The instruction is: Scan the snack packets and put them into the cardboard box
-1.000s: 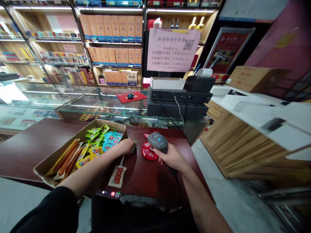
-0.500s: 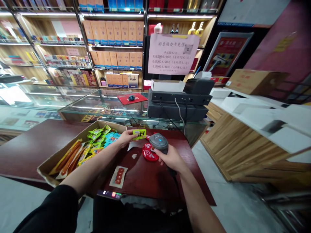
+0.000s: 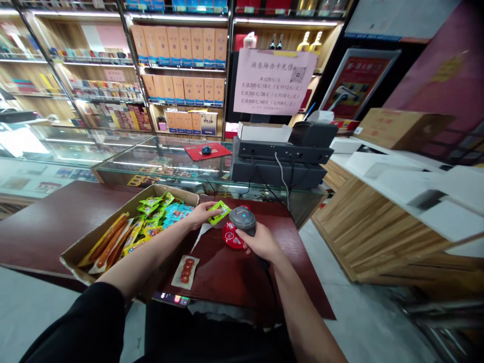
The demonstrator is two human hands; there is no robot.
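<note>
Pinching a small flat green plastic packet (image 3: 218,213) by one edge, the left hand (image 3: 202,215) holds it up over the surface (image 3: 227,275). The right hand (image 3: 260,242) is wrapped around the handle of a grey and black plastic scanner (image 3: 242,218) with a little blue light on top. The packet is just beside the scanner's head; I cannot tell if they touch.

The packet looks very light, thin and a bit bendy, and its shiny skin may be slippery. The edge seems a good place to hold it, since that leaves most of the flat side bare. The scanner looks stiff and a bit heavier, so the handle is the best spot for it.

Partly under the scanner's head, from this view, lies a round shiny red packet (image 3: 231,236). Nearer the person is a pale flat packet with a row of red-brown balls (image 3: 185,272). To the left, a brown cardboard box (image 3: 188,195) holds green, blue and yellow packets and long brown sausages (image 3: 108,239).

The packets' words are too small to read. Farther back, a pink paper sign (image 3: 272,85) has Chinese writing, with "200元/15次", "300元/28次" and "500元/60次".
</note>
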